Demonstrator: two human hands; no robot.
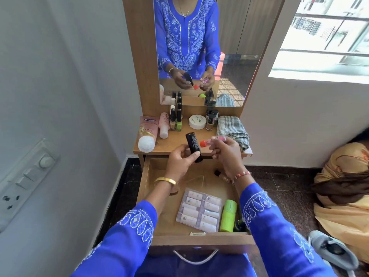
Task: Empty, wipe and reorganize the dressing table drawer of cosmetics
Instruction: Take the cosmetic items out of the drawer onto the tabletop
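Note:
The wooden drawer [148,188] is pulled open below the dressing table top [179,140]. Above its back edge, my left hand [180,161] grips a black cylindrical tube [193,147]. Beside it, my right hand [226,154] pinches a small pink tube with an orange-red cap [209,141]. In the drawer lie a clear plastic pack of small white tubes [199,209], a green bottle [228,215] and a small dark-capped bottle [218,173], partly hidden by my right wrist.
On the table top stand a Vaseline tube [147,132], a pink tube [164,124], nail polish bottles [176,119], a white jar [197,121], small dark jars [211,118] and a folded striped cloth [232,130]. A mirror [229,47] rises behind. Bundled fabric [343,188] lies on the floor at right.

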